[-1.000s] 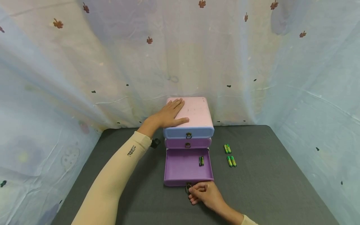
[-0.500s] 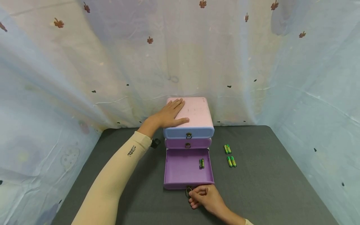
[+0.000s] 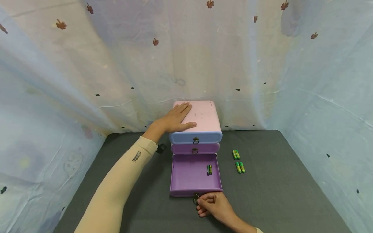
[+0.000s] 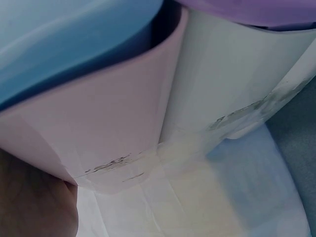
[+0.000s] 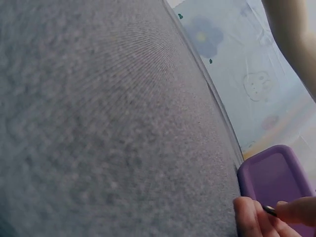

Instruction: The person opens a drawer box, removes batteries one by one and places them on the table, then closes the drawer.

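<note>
A small drawer cabinet (image 3: 204, 115) with a pink top stands at the back of the table. My left hand (image 3: 176, 119) lies flat on that top with its fingers spread. The bottom purple drawer (image 3: 186, 174) is pulled far out, and two green batteries (image 3: 209, 170) lie side by side in its right part. In front of it, my right hand (image 3: 215, 205) pinches the ring pull (image 3: 196, 198) between thumb and finger. The blue top drawer (image 3: 183, 138) and the purple middle drawer (image 3: 182, 149) are closed, their ring pulls hanging down. In the left wrist view the cabinet's side (image 4: 113, 113) fills much of the frame.
To the right of the cabinet, two pairs of green batteries, a back pair (image 3: 236, 154) and a front pair (image 3: 240, 167), lie on the grey table (image 3: 276, 187). A patterned curtain (image 3: 122, 64) surrounds the table's back and sides.
The bottom drawer has come slightly further out toward me, with the right hand on its ring and the batteries inside. My left hand has stayed on the cabinet top.
</note>
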The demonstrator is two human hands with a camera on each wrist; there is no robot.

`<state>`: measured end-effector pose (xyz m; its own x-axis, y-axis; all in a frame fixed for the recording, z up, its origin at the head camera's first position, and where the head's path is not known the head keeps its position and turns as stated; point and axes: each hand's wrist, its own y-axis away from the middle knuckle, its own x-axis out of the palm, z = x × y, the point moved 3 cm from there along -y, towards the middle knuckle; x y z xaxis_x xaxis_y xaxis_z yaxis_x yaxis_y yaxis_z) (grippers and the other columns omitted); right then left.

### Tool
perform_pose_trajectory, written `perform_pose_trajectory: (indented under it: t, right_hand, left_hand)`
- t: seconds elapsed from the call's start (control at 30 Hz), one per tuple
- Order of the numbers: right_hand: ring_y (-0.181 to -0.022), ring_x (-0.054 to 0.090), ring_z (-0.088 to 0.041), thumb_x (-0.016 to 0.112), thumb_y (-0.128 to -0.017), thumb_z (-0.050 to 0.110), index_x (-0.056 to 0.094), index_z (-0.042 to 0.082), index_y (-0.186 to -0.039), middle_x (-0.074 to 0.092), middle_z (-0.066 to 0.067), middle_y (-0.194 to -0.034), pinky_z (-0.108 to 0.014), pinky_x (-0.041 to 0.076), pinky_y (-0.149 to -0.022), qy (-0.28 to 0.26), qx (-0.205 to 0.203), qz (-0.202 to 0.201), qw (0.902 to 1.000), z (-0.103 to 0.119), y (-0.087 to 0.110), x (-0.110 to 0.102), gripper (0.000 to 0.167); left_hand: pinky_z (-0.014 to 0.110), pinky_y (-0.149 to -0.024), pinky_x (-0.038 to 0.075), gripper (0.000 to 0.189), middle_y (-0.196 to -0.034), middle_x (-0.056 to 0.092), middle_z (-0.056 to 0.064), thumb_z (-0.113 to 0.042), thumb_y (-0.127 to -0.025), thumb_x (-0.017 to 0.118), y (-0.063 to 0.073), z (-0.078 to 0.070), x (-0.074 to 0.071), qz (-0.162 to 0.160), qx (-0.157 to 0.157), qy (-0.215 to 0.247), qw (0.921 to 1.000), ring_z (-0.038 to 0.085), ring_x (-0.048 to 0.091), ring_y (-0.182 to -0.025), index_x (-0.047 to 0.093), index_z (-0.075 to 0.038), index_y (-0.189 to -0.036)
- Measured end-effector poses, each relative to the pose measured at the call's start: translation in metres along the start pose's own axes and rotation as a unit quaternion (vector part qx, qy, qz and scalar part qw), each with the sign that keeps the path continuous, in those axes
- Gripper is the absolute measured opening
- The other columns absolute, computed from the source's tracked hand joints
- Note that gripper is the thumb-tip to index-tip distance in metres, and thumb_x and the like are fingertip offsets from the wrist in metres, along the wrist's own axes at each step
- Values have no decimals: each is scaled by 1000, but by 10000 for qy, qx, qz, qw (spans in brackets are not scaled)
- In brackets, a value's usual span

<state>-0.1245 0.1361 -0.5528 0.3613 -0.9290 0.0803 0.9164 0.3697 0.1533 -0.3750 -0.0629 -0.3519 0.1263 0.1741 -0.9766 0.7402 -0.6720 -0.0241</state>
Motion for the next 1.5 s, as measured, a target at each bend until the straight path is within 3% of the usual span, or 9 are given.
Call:
perform_pose_trajectory:
  t: [0.33,0.67,0.87,1.2,1.5]
  right_hand:
    - [-75,79,-21,69,-104,2,67,-23,-115,77,-30,-93,-40,68,-72,-74,-52,51,9999,6,8,-3,27]
    - [-81,79,-22,71,-104,4,70,-20,-114,76,-33,-98,-42,68,-75,81,-187,144,9997,11,15,-5,26]
    - [-83,80,-25,71,-103,4,72,-19,-113,76,-32,-98,-44,67,-75,424,-609,268,9969,20,20,-6,24]
    - [-79,80,-26,72,-102,3,73,-17,-109,77,-28,-92,-46,67,-70,1021,-1482,405,9828,46,23,-5,21]
    - [-75,78,-21,75,-102,11,77,-9,-112,79,-23,-95,-42,67,-68,1540,-1417,138,9778,68,19,-15,22]
  left_hand:
    - [45,-135,-6,98,-181,-2,12,-66,-107,46,0,0,1,-26,-30,6,10000,26,-6,-167,3,-8,-173]
    - [45,-135,-6,98,-181,-1,13,-65,-108,46,0,1,1,-40,-12,10,10000,27,-5,-167,4,-7,-173]
    - [45,-135,-7,97,-181,-1,12,-65,-108,46,0,0,0,-56,-18,-17,10000,26,-5,-167,4,-7,-173]
    - [45,-135,-5,97,-181,1,14,-64,-108,47,1,-2,-1,-72,-28,39,10000,28,-3,-167,6,-5,-173]
    - [46,-135,-5,97,-181,1,14,-64,-108,47,1,-2,-1,-53,-4,16,10000,28,-3,-167,5,-5,-173]
